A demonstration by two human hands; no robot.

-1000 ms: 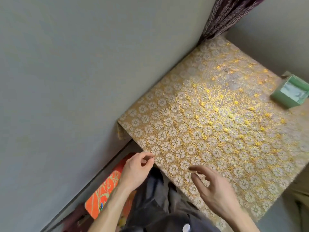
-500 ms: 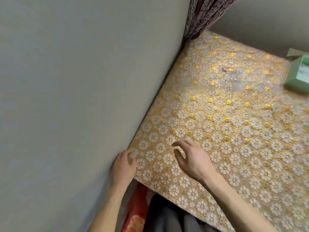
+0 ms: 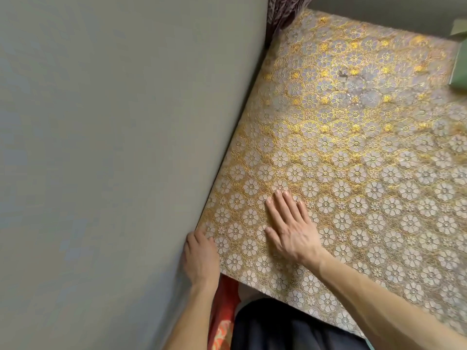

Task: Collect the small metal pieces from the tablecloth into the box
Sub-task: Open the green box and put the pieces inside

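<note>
A person's right hand [image 3: 290, 229] lies flat on a gold-and-white flowered tablecloth [image 3: 366, 173], palm down, fingers [image 3: 280, 205] straight and held close together, thumb out to the side, with nothing gripped. The left hand [image 3: 202, 256] rests at the near left corner of the cloth, pressed between the table and a plain grey wall [image 3: 113, 147]. Its fingertips [image 3: 205, 235] touch the cloth's edge, but the view does not show whether they pinch the fabric or merely rest on it.

A pale green box [image 3: 461, 69] sits at the far right of the table, cut off by the frame's edge and well apart from both hands. On a worn patch in the far part of the cloth, between the wall and the box, a few greyish specks [image 3: 341, 72] show; they are too small to tell whether they are the metal pieces.

A dark patterned curtain [image 3: 280, 11] hangs at the far corner where the wall meets the table. Below the table's near edge are a strip of orange-red printed fabric [image 3: 223, 322] and the person's dark garment [image 3: 290, 329]
</note>
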